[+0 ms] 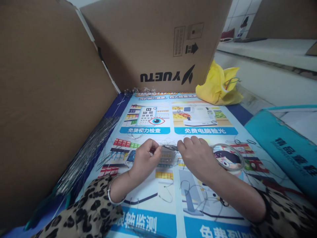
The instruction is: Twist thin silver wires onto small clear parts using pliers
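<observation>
Over the middle of a printed poster sheet [171,205], both hands meet at a small dark metallic piece [170,147]. My left hand [148,157] pinches its left end, or a thin wire there, between thumb and forefinger. The other end is in my right hand [195,155], whose fingers are curled around it. Exactly what the piece is, is too small to tell. A coil of clear line [244,162] lies beside my right wrist. Loose thin wire loops [167,195] are scattered on the sheet below the hands.
A long bundle of thin metal wires [81,155] lies at the left, by a tall cardboard panel [44,92]. Another cardboard panel [148,43] stands at the back. A yellow bag [215,86] sits at the back right, and a teal box [284,142] at the right.
</observation>
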A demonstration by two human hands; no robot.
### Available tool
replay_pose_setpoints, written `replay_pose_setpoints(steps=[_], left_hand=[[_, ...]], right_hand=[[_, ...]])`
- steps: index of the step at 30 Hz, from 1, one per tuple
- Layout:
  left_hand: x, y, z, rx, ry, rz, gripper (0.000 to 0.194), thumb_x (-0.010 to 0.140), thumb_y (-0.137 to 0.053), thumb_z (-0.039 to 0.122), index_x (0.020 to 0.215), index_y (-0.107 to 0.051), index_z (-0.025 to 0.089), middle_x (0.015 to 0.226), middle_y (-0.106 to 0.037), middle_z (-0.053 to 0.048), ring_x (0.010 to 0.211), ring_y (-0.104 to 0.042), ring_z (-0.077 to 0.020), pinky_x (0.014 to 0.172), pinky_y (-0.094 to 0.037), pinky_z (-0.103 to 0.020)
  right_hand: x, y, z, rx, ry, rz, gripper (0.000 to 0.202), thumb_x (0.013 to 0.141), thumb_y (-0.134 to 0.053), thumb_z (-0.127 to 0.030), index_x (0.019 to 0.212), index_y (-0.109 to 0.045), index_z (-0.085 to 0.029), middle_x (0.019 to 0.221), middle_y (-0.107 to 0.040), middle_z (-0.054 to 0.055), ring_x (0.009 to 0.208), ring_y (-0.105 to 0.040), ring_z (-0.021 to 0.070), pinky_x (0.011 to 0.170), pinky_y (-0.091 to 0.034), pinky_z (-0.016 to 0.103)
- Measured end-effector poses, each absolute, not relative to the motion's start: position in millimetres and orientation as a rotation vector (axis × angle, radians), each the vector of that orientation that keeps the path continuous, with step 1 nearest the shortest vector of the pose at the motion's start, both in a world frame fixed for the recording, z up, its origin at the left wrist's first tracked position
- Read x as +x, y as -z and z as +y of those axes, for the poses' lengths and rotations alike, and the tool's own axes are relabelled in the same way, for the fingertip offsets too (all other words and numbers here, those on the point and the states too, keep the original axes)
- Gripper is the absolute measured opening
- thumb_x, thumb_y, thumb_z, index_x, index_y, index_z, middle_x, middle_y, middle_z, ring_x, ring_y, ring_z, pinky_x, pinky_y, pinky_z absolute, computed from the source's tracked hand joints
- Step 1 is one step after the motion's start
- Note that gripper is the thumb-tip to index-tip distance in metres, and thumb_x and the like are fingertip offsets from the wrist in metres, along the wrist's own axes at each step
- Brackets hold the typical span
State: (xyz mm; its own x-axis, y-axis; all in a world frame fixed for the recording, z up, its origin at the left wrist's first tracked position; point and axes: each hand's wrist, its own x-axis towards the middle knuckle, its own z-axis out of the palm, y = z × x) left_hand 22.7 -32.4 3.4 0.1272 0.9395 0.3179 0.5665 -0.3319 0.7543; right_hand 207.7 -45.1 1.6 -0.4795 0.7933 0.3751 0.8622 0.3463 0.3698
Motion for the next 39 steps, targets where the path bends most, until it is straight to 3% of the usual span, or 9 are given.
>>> replay_pose_setpoints(steps=[24, 39], left_hand=[[12.3, -10.2, -24.0, 2.298, -0.924, 1.348, 0.008, 0.077, -0.051, 0.014, 0.070, -0.052, 0.017, 0.064, -0.057, 0.001, 0.060, -0.052, -0.0109, 0.058, -0.041, -0.022], [-1.9, -20.9, -14.5, 2.543, -0.670, 1.169, 0.011, 0.084, -0.047, 0.019, 0.076, -0.054, 0.018, 0.071, -0.061, -0.001, 0.065, -0.053, -0.0120, 0.059, -0.039, -0.024]], right_hand=[[211.0, 1.6, -42.9, -1.490, 0.721, -2.490, 0.012, 0.075, -0.053, -0.009, 0.083, -0.060, -0.016, 0.072, -0.056, 0.006, 0.070, -0.045, 0.0209, 0.061, -0.019, 0.032], [211.4, 2.9, -42.6, -1.444, 0.672, -2.534, 0.012, 0.074, -0.051, -0.006, 0.077, -0.057, -0.016, 0.070, -0.055, 0.006, 0.068, -0.043, 0.0194, 0.060, -0.018, 0.032]])
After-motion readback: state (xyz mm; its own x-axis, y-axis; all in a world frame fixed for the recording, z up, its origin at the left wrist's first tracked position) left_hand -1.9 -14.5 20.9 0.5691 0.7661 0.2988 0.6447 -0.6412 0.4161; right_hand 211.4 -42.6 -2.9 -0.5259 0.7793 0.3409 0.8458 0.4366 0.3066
